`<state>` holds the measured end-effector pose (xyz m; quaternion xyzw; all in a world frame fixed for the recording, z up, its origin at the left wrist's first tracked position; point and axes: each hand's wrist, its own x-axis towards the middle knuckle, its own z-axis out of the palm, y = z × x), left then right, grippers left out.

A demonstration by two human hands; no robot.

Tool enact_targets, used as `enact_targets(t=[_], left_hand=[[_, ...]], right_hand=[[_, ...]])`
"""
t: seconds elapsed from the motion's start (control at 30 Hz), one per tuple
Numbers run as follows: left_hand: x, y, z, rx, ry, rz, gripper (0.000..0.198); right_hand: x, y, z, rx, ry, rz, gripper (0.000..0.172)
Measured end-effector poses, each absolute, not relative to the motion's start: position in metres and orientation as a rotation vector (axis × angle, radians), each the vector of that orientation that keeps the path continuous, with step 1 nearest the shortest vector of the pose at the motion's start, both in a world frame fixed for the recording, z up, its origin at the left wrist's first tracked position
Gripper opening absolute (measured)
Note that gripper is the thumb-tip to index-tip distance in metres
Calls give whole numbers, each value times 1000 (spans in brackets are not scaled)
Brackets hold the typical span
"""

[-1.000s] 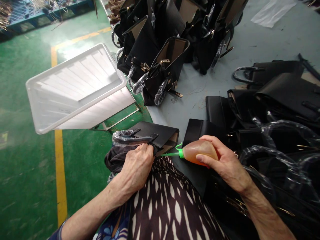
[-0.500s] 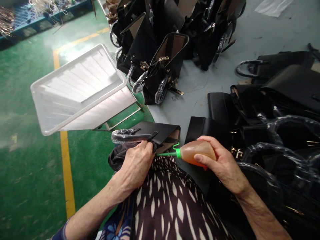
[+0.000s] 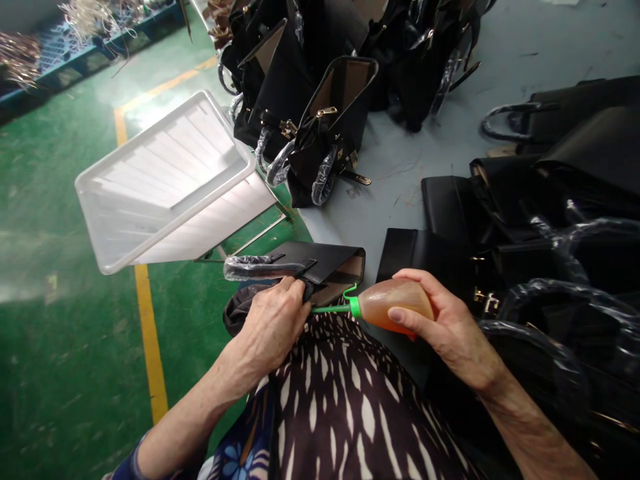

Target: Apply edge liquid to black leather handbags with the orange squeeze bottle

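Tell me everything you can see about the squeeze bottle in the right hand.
The squeeze bottle is small, soft-looking translucent plastic, filled with amber liquid. It has a bright green cap with a loop and a long thin green nozzle. It lies roughly horizontal, nozzle pointing left. The right hand wraps its rear, thumb along the underside. The nozzle tip sits at the black handbag, by the left hand, which grips the bag's strap.

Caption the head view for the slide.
Left hand grips a black handbag while right hand aims a green-nozzled squeeze bottle at it.
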<state>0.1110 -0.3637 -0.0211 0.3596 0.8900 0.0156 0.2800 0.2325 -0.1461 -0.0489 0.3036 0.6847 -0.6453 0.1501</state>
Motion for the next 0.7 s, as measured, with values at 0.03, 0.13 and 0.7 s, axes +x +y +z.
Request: enact_targets(t=[0.03, 0.13, 0.7], left_hand=[[110, -364, -21, 964, 2385, 51, 14], [108, -364, -20, 930, 2376, 88, 14], [103, -367, -16, 879, 2310, 336, 17]], right_hand=[[232, -146, -49, 870, 1966, -1859, 51], [232, -146, -49, 852, 1972, -1854, 49], [232, -141, -56, 865, 2085, -1726, 51]])
